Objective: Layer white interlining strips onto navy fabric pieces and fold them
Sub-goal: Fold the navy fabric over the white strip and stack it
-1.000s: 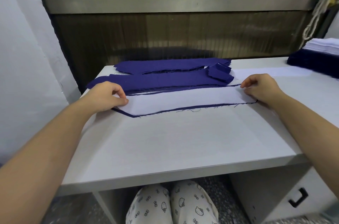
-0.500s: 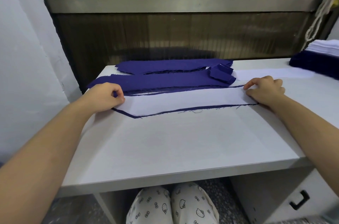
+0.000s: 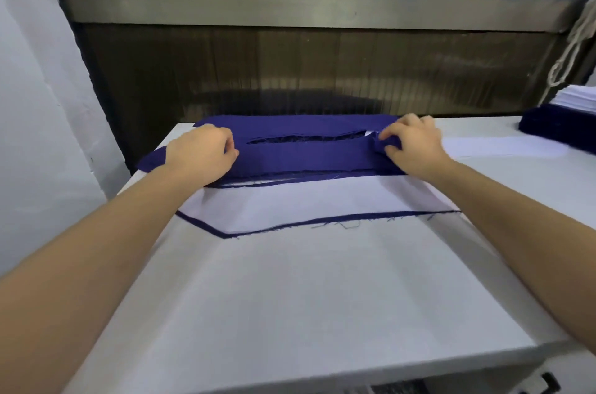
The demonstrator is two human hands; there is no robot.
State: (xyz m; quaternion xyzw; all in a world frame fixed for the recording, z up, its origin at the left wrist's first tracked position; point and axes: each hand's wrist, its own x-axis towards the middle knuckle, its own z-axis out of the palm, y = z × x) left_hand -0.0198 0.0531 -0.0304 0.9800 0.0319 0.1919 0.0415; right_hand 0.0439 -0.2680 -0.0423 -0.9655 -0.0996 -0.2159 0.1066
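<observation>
A white interlining strip (image 3: pixel 309 203) lies flat on a navy fabric piece (image 3: pixel 206 226) whose edge shows along its near side. Behind it sits a pile of folded navy strips (image 3: pixel 306 155), with another navy piece (image 3: pixel 290 124) at the table's far edge. My left hand (image 3: pixel 201 153) rests on the left end of the folded pile with fingers curled on the cloth. My right hand (image 3: pixel 411 143) pinches the bunched right end of the same pile.
The grey table (image 3: pixel 306 313) carries a loose white strip (image 3: pixel 503 147) to the right of my right hand. A stack of navy pieces (image 3: pixel 561 126) topped with white strips (image 3: pixel 580 98) stands at the far right. A dark metal panel rises behind the table.
Both hands left the ends of the white strip and moved back onto the folded navy pile. The camera tilted closer to the table.
</observation>
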